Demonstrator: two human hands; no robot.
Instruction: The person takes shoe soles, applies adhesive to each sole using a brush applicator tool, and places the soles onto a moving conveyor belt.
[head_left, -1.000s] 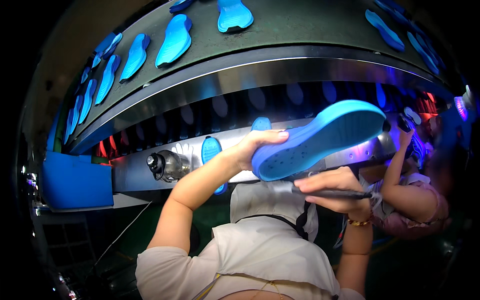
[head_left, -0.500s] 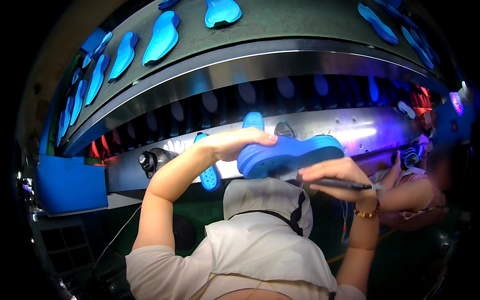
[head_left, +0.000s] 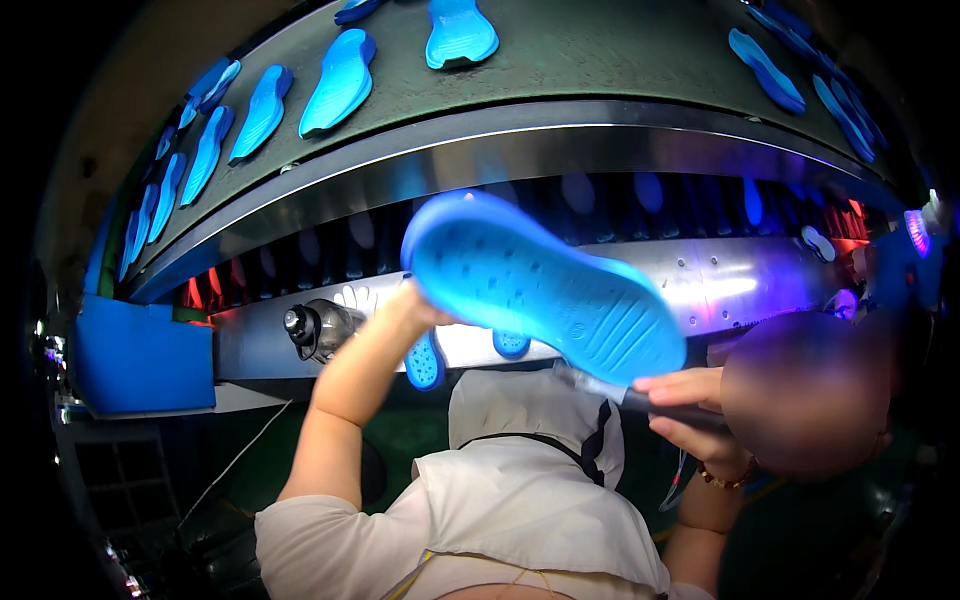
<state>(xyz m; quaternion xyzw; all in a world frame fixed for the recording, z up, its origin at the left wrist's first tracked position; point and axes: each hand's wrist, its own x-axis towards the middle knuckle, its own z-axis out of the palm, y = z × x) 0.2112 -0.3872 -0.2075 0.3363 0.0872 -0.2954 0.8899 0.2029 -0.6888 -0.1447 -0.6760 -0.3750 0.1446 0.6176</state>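
A large bright blue shoe sole is held up in front of me, tilted, with its dotted and ridged face toward the view. My left hand grips its left end; most of the fingers are hidden behind it. At the opposite end, my right hand is closed around a dark-handled tool with a pale, blurred tip. That tip lies close to the sole's lower edge; I cannot tell whether it touches. Below the sole, two perforated blue pieces, a left one and a right one, rest on the metal ledge.
Beyond the ledge runs a green conveyor belt carrying several blue soles, with a steel rail along its front. A dark-capped bottle and a white glove are at the left. A blurred person is close on the right.
The sole has turned from edge-on to show its broad face and risen on the left. My left hand has shifted down and left; the right hand with the tool has dropped slightly.
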